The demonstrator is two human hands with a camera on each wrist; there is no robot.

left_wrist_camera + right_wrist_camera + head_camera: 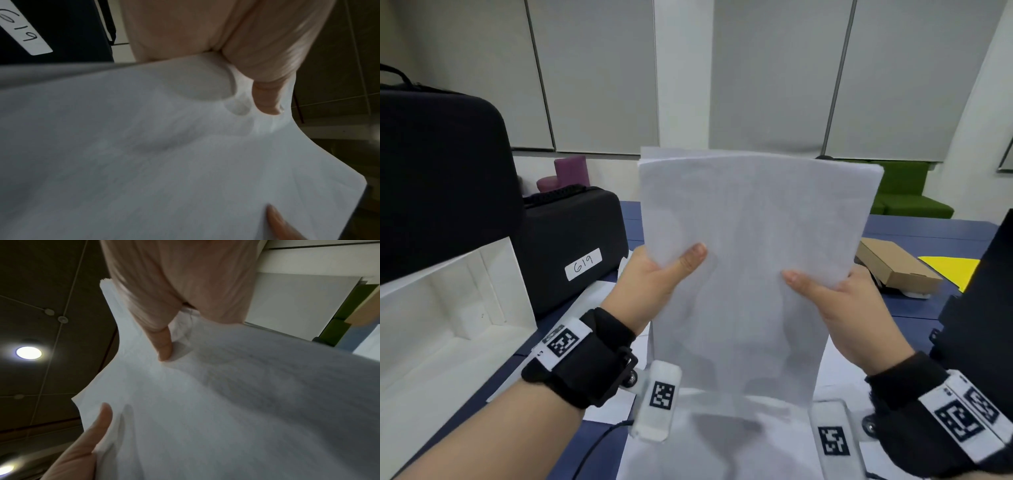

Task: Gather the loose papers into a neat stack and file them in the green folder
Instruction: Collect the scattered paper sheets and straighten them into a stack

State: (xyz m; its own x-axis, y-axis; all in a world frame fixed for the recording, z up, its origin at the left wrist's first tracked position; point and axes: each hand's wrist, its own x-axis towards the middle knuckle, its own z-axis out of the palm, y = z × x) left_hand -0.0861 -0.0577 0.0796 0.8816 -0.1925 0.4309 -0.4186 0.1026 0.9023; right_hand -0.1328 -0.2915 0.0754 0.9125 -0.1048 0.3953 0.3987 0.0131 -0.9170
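Observation:
A stack of white papers (750, 260) stands upright above the table, held between both hands. My left hand (657, 274) grips its left edge, thumb on the near face and fingers behind. My right hand (835, 298) grips the right edge the same way. In the left wrist view the thumb presses the paper stack (164, 162). The right wrist view shows the right thumb pressing the paper stack (246, 402) as well. More white sheets (709, 428) lie flat on the blue table (928, 308) under the stack. No green folder is in view.
Two black cases (571, 246) stand at the left, one labelled 619, with an open white box (448, 308) in front. A brown cardboard box (893, 263) and a yellow sheet (955, 267) lie at the right. A black object (983, 308) rises at the right edge.

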